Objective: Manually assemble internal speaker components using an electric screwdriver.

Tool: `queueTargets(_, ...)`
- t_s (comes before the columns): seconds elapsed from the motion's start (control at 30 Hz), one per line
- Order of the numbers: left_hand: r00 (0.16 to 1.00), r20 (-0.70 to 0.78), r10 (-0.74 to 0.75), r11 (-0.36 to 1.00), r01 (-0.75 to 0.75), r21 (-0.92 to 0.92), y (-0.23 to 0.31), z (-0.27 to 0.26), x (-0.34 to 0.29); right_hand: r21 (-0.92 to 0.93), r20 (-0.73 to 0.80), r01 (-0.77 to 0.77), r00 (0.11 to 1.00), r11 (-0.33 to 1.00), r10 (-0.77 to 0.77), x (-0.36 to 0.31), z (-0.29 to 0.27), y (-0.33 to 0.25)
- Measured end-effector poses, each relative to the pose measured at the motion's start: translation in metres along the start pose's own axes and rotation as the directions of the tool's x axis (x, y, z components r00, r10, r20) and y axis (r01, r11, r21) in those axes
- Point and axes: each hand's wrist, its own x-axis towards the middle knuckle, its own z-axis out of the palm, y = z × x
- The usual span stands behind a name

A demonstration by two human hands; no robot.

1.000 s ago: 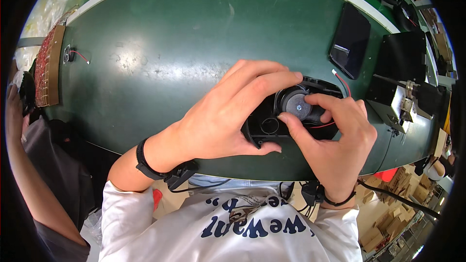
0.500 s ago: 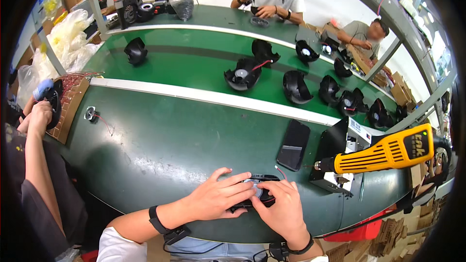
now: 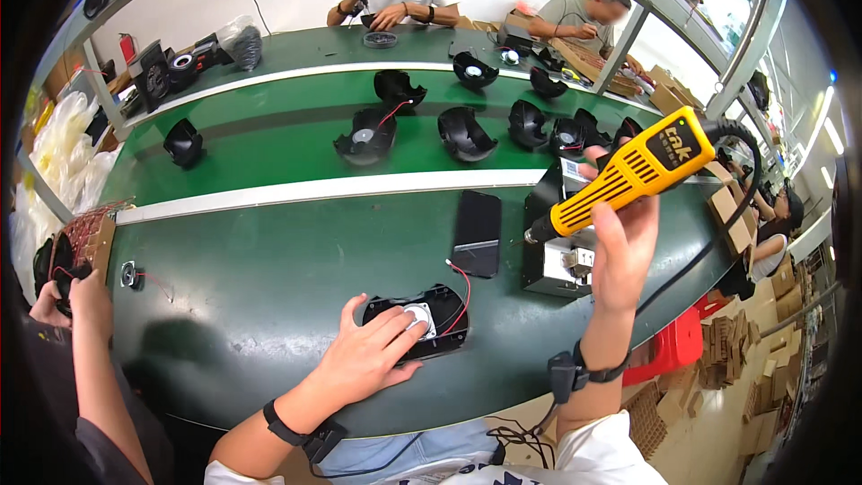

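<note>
A black plastic shell lies on the green table in front of me, a small round speaker with a pale frame set inside it. My left hand rests across the shell, fingers on the speaker and thumb along the near side, holding it down. From the speaker a red wire curves up past the shell's far edge. To the right, my right hand is raised round a yellow electric screwdriver, thumb below and fingertips behind. The screwdriver's tip points down and left, above a metal-and-black box.
A black phone lies beyond the shell, beside the box. At left sits a loose small speaker, near a co-worker's hands. Several black shells stand on the green belt behind a white rail. Two people work opposite.
My right hand has left the speaker and moved up right to the yellow screwdriver. My left hand stays on the shell. The whole view has swung to the right.
</note>
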Motion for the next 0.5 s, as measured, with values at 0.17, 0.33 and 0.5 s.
queueTargets(0.17, 0.997, 0.037, 0.065, 0.991, -0.060, -0.117, -0.002, 0.005, 0.000, 0.070, 0.083, -0.045, 0.996, 0.996, 0.040, 0.001, -0.026, -0.009)
queueTargets(0.33, 0.996, 0.017, 0.085, 0.988, -0.082, -0.131, -0.006, 0.012, -0.005, 0.150, 0.086, -0.083, 0.994, 0.985, 0.071, -0.005, -0.048, -0.024)
queueTargets(0.5, 0.995, 0.009, 0.096, 0.981, -0.093, -0.173, -0.009, 0.020, 0.007, 0.043, 0.113, -0.165, 0.981, 0.985, 0.160, 0.002, -0.059, -0.015)
